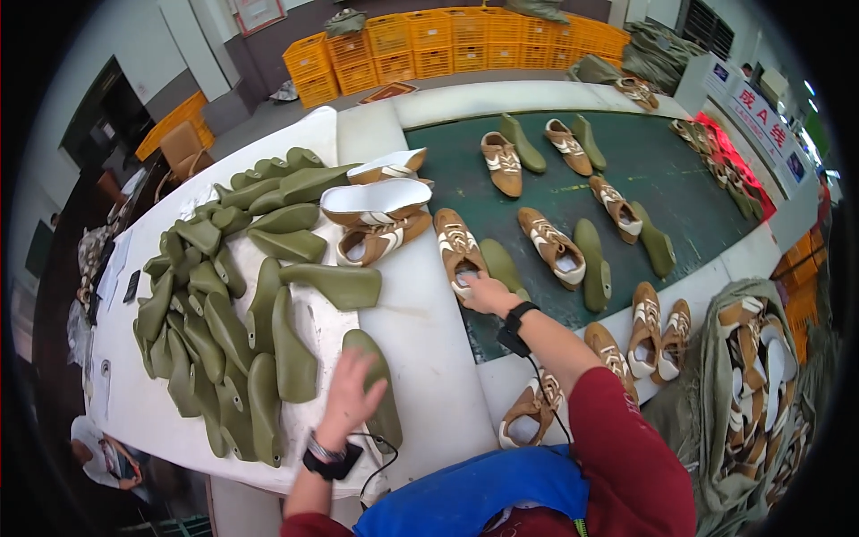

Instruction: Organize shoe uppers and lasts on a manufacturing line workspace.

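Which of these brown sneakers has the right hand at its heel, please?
The leftmost sneaker on the green surface, toe pointing away from the person: the right hand is at its heel opening, while neither hand is at any other sneaker.

1. Sneakers [548, 240]: tan-brown with cream-white side stripes.
2. Shoe lasts [333, 285]: solid olive green.
3. Conveyor belt [649, 166]: dark green.
4. Plastic crates [429, 38]: orange-yellow.
5. Garment front [483, 492]: bright blue.
6. Right sleeve [617, 438]: dark red.

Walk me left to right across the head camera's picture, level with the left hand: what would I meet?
Pile of green shoe lasts, left hand, brown-and-white shoe, maroon right sleeve, grey-green sack of shoes.
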{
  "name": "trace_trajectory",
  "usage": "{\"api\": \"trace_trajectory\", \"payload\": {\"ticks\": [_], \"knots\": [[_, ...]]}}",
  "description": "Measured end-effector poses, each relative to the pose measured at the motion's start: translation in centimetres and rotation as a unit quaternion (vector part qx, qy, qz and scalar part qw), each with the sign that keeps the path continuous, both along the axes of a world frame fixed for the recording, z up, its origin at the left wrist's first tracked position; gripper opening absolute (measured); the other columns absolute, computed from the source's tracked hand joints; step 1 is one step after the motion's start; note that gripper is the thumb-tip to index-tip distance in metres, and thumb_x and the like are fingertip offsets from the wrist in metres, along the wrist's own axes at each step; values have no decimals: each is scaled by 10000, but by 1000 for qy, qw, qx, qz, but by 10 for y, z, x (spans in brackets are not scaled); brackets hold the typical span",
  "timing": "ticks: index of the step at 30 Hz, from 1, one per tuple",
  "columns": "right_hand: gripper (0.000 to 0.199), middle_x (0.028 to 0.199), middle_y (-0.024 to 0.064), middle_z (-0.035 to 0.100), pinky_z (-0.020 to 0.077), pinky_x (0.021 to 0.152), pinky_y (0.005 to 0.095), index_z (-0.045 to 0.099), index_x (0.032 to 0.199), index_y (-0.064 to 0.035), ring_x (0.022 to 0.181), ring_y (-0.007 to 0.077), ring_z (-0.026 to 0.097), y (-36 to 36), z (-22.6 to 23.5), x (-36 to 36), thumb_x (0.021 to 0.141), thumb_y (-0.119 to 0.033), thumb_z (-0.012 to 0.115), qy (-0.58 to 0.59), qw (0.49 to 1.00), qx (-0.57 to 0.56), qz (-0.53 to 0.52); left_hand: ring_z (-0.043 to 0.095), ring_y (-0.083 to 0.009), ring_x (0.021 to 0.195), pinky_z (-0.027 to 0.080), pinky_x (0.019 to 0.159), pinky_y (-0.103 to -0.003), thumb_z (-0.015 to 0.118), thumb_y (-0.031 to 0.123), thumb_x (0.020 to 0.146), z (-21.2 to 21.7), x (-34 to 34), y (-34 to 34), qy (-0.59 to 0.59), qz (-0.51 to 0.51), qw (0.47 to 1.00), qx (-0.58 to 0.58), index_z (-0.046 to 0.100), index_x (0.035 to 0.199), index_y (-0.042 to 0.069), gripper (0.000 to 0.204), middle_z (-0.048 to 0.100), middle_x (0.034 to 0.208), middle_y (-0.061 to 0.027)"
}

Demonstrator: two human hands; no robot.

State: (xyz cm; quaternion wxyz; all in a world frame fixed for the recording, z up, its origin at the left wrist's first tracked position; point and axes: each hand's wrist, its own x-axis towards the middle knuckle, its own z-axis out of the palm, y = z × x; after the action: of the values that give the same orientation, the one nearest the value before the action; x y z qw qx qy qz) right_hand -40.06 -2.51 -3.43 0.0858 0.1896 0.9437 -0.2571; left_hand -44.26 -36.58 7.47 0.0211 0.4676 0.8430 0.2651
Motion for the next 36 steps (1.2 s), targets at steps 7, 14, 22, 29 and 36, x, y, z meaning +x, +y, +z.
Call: {"api": "trace_trajectory", "payload": {"ticks": [7,14,22,29,36], "knots": [[304,1013,172,592,463,810,408,575,1085,-64,949,352,566,6,64,68,805,-176,612,172,982,-66,35,400,-407,1213,353,1007,-412,727,289,710,36,-244,131,33,150,985,79,317,1334,-28,811,407,1300,-282],[303,979,153,616,498,730,381,589,1080,-79,833,316,616,-3,110,157,792,-163,633,156,984,-87,-13,570,-243,932,541,726,-388,708,210,742,-58,-313,156,-335,298,886,116,409,1240,21,611,536,1077,-141],[528,1177,136,564,503,785,343,342,1356,-82,956,221,604,-26,142,135,915,-295,538,187,789,-555,-183,540,-196,1008,554,725,-310,531,-36,824,50,-104,117,-254,65,871,415,410,1162,31,365,439,1197,-123],[696,1238,148,480,487,849,317,169,1418,-98,1039,190,553,-89,163,90,876,-197,595,250,566,-775,-131,577,-332,887,481,777,-398,571,-86,705,34,96,36,94,-219,940,245,548,922,30,248,577,951,-158],[729,1196,144,517,484,850,291,181,1422,-79,1025,168,556,-130,175,127,835,-83,613,272,639,-712,-104,473,-231,1070,464,860,-366,634,17,722,71,111,26,-205,64,925,314,375,1225,11,566,414,1188,-125]]}}
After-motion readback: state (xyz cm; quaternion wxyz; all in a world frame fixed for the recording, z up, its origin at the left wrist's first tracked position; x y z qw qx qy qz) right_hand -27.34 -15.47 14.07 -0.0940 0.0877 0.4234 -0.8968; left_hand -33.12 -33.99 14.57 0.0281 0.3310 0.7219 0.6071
